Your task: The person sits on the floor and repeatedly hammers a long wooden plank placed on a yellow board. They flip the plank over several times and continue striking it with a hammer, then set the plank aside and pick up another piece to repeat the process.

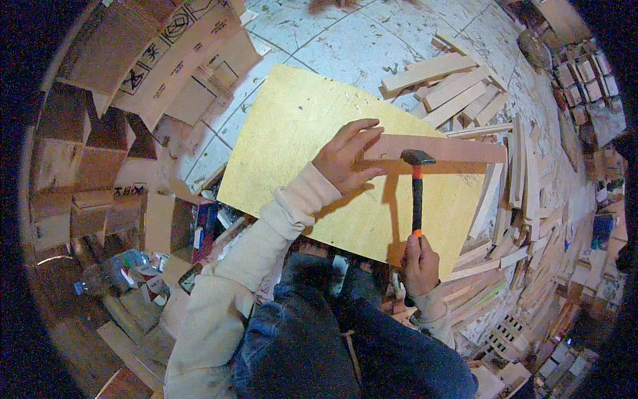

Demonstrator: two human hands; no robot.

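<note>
One yellow board, one plank, left hand spread, right hand around one hammer

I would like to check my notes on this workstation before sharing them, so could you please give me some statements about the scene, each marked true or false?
1. The right hand grips the hammer by its handle. True.
2. The left hand is at the right end of the brown wooden strip. False: it is at the strip's left end.
3. The yellow board lies beneath the strip. True.
4. The hammer's handle is plain white. False: it is black with orange bands.
5. The cardboard boxes are on the left side of the picture. True.
6. The loose wooden slats lie only to the board's left. False: many lie to its right.
</note>
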